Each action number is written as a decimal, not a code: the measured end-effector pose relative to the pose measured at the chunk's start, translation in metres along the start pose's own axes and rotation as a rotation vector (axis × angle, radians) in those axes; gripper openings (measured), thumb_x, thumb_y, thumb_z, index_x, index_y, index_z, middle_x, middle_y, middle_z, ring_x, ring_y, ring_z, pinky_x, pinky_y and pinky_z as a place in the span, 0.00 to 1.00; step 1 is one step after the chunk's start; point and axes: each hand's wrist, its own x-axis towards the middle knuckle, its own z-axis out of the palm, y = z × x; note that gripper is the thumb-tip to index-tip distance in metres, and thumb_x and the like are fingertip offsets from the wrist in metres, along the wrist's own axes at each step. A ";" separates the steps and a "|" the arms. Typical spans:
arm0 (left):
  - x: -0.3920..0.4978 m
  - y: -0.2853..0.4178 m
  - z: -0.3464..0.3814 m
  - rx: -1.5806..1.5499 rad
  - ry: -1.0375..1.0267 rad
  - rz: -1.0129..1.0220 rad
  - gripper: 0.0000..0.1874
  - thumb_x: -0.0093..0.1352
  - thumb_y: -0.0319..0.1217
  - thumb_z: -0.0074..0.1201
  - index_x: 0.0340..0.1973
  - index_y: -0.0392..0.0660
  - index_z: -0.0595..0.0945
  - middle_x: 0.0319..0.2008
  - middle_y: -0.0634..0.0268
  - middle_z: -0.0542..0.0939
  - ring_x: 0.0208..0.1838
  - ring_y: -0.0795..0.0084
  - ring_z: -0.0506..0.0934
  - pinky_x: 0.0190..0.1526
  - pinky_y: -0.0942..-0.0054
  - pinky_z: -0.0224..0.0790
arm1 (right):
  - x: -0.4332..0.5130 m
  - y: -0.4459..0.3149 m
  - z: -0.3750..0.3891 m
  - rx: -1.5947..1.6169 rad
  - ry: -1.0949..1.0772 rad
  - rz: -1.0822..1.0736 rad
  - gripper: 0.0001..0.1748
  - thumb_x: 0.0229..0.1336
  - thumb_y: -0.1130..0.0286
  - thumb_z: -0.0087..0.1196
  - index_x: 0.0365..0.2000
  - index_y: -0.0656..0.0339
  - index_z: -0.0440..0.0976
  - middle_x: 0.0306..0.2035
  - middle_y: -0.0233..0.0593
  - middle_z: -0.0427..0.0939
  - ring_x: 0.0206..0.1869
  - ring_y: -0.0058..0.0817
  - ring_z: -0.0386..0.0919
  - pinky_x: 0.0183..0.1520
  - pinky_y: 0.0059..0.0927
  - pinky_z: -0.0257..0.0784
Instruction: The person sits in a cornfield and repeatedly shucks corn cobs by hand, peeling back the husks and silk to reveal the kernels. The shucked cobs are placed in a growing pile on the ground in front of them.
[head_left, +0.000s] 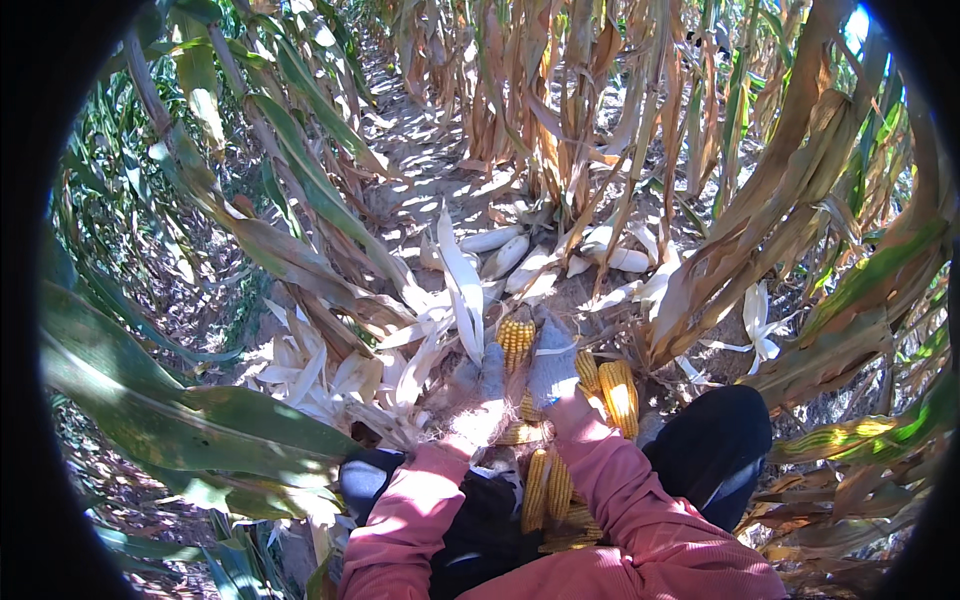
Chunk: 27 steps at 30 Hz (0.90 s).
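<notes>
A partly bared ear of yellow corn (516, 339) stands between my two gloved hands. My right hand (553, 364), in a grey knit glove, closes on the ear's right side, with a thin strip of husk across its back. At the ear's lower left, my left hand (484, 386) wears a similar glove, its fingers bent around a pale husk (463, 289) that points upward. Fine corn silk (461, 431) hangs about the left wrist. Husked ears (619, 397) lie beside my right hand, and several more husked ears (547, 487) lie between my legs.
Ears in pale husks (506, 255) lie on the soil ahead. Loose husks (307, 375) are heaped at left. Dry cornstalks (570, 112) stand in front, leaning stalks (780, 217) rise at right, and a broad green leaf (217, 420) reaches toward my left knee.
</notes>
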 end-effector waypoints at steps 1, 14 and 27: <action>0.000 -0.013 0.006 -0.015 0.064 0.097 0.31 0.78 0.51 0.34 0.59 0.36 0.73 0.51 0.46 0.79 0.57 0.46 0.75 0.58 0.59 0.66 | 0.001 0.022 0.004 0.246 0.038 0.052 0.18 0.72 0.70 0.39 0.55 0.67 0.70 0.49 0.43 0.78 0.51 0.34 0.77 0.55 0.32 0.72; 0.036 -0.086 0.007 -1.211 0.010 -0.368 0.14 0.75 0.37 0.49 0.51 0.44 0.77 0.37 0.65 0.79 0.41 0.69 0.79 0.42 0.69 0.76 | -0.028 -0.022 0.031 0.482 -0.007 0.523 0.25 0.57 0.63 0.65 0.49 0.67 0.73 0.40 0.39 0.83 0.37 0.27 0.81 0.42 0.26 0.75; 0.003 0.007 -0.014 -1.019 -0.086 -0.188 0.18 0.79 0.40 0.43 0.50 0.38 0.77 0.16 0.76 0.64 0.18 0.81 0.59 0.22 0.79 0.52 | 0.042 0.081 -0.039 0.168 0.125 0.120 0.22 0.70 0.54 0.47 0.48 0.64 0.74 0.40 0.33 0.76 0.40 0.25 0.75 0.41 0.30 0.73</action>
